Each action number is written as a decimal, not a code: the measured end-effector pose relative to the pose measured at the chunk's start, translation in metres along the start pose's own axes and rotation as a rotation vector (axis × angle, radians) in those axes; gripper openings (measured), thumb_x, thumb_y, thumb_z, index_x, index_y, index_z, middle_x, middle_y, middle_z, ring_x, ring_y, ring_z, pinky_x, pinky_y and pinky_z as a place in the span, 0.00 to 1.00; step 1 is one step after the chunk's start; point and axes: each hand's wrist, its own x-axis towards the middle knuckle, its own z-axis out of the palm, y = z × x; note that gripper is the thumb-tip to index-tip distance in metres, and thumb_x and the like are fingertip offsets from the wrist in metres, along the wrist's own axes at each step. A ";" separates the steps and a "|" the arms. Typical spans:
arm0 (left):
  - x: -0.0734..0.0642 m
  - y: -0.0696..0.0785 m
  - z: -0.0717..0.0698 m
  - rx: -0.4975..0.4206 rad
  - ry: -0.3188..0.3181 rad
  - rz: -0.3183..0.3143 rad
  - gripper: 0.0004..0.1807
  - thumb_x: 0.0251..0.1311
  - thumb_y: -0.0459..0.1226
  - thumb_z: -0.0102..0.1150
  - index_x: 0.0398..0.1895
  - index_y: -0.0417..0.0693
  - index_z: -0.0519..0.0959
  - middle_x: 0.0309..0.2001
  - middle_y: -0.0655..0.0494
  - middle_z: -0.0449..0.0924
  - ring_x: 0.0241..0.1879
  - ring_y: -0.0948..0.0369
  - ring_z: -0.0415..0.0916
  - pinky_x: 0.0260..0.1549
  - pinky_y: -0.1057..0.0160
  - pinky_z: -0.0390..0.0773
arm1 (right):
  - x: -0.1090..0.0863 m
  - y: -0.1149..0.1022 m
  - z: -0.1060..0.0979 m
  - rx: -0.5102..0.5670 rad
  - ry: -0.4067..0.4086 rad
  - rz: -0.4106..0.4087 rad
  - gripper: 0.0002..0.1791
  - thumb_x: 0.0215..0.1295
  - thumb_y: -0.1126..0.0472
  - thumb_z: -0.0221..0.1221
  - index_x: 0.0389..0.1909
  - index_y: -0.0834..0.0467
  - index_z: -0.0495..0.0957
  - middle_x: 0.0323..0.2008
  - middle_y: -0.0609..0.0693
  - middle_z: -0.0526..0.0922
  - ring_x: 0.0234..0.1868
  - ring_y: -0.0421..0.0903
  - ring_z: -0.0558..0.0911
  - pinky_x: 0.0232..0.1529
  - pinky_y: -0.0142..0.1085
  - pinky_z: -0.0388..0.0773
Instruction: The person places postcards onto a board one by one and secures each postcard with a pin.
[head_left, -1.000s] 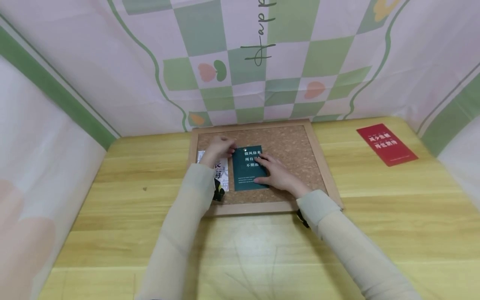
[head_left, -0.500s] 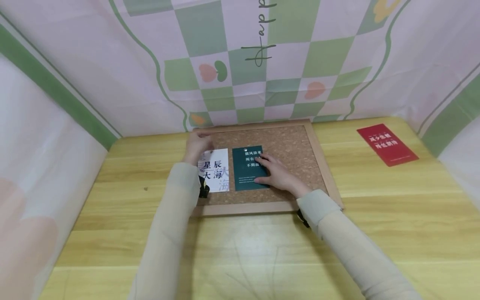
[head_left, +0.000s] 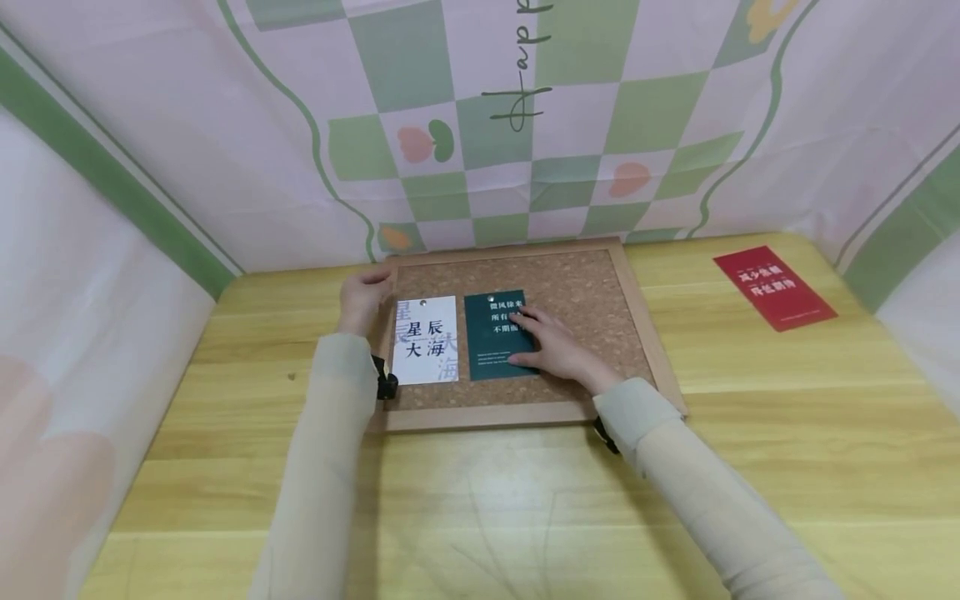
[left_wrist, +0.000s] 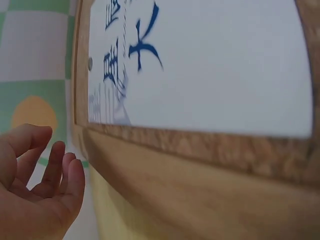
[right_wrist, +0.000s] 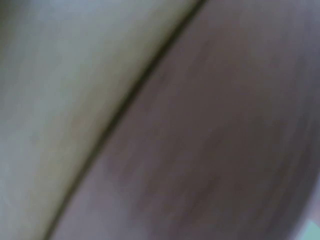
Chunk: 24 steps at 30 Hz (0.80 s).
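Observation:
A framed cork board (head_left: 577,283) lies on the table. On it, side by side, are a white card (head_left: 426,367) with dark characters and a dark green card (head_left: 483,342) with white text. Each has a small pin (head_left: 423,302) near its top edge. My left hand (head_left: 363,298) is over the board's upper left frame edge; in the left wrist view its fingers (left_wrist: 75,180) are loosely bent, apart from the thumb, holding nothing. My right hand (head_left: 555,343) rests with spread fingers on the green card's right side. The right wrist view is too blurred to read.
A red card (head_left: 775,289) with white characters lies on the wooden table (head_left: 225,467) to the right of the board. Behind the board hangs a green and white checkered cloth (head_left: 495,133). Cloth walls stand at both sides.
The left hand has moved left from between the two cards, past the white card to the board's left edge, uncovering the white card and its pin. The right hand has stayed still.

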 end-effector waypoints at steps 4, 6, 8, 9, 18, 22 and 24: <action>-0.001 -0.001 -0.007 0.007 -0.024 -0.056 0.22 0.65 0.31 0.51 0.63 0.38 0.70 0.64 0.40 0.70 0.62 0.49 0.68 0.65 0.55 0.69 | 0.000 0.000 0.000 -0.008 0.002 -0.002 0.41 0.63 0.51 0.61 0.73 0.59 0.54 0.75 0.61 0.48 0.75 0.64 0.47 0.72 0.61 0.49; 0.000 -0.002 -0.008 -0.001 -0.032 -0.080 0.24 0.63 0.30 0.51 0.64 0.39 0.69 0.65 0.40 0.68 0.64 0.49 0.67 0.66 0.56 0.68 | 0.000 0.000 0.000 -0.009 0.004 0.001 0.41 0.63 0.51 0.61 0.73 0.58 0.55 0.75 0.61 0.48 0.75 0.64 0.47 0.72 0.61 0.49; 0.004 -0.007 -0.010 -0.001 -0.046 -0.092 0.27 0.60 0.29 0.51 0.66 0.41 0.67 0.66 0.41 0.67 0.64 0.49 0.66 0.66 0.56 0.68 | 0.000 0.000 0.000 -0.008 0.005 0.005 0.41 0.63 0.51 0.61 0.73 0.58 0.55 0.75 0.61 0.48 0.75 0.64 0.47 0.72 0.61 0.49; 0.007 -0.010 -0.010 0.000 -0.052 -0.094 0.29 0.59 0.29 0.52 0.67 0.41 0.67 0.66 0.40 0.67 0.64 0.49 0.66 0.66 0.56 0.68 | -0.001 0.000 0.000 -0.009 0.007 0.003 0.41 0.63 0.51 0.61 0.73 0.58 0.55 0.75 0.61 0.48 0.75 0.64 0.47 0.72 0.61 0.49; 0.008 -0.017 -0.013 0.041 -0.143 -0.164 0.35 0.63 0.31 0.54 0.73 0.43 0.56 0.71 0.43 0.60 0.70 0.48 0.59 0.71 0.54 0.60 | -0.002 -0.001 0.000 0.000 0.007 0.004 0.41 0.63 0.52 0.61 0.73 0.58 0.55 0.75 0.61 0.48 0.75 0.64 0.47 0.72 0.62 0.50; 0.009 -0.019 -0.012 0.025 -0.162 -0.203 0.36 0.62 0.29 0.55 0.73 0.44 0.55 0.72 0.44 0.58 0.71 0.48 0.58 0.72 0.54 0.59 | -0.003 -0.001 0.000 -0.001 0.008 0.004 0.41 0.63 0.52 0.61 0.73 0.58 0.55 0.75 0.61 0.48 0.75 0.64 0.47 0.72 0.61 0.50; 0.010 -0.019 -0.012 0.026 -0.169 -0.219 0.37 0.61 0.29 0.56 0.73 0.45 0.55 0.73 0.45 0.57 0.72 0.49 0.57 0.72 0.54 0.58 | -0.003 -0.001 0.000 -0.003 0.008 0.004 0.41 0.63 0.52 0.61 0.73 0.58 0.55 0.75 0.61 0.48 0.75 0.64 0.47 0.72 0.61 0.50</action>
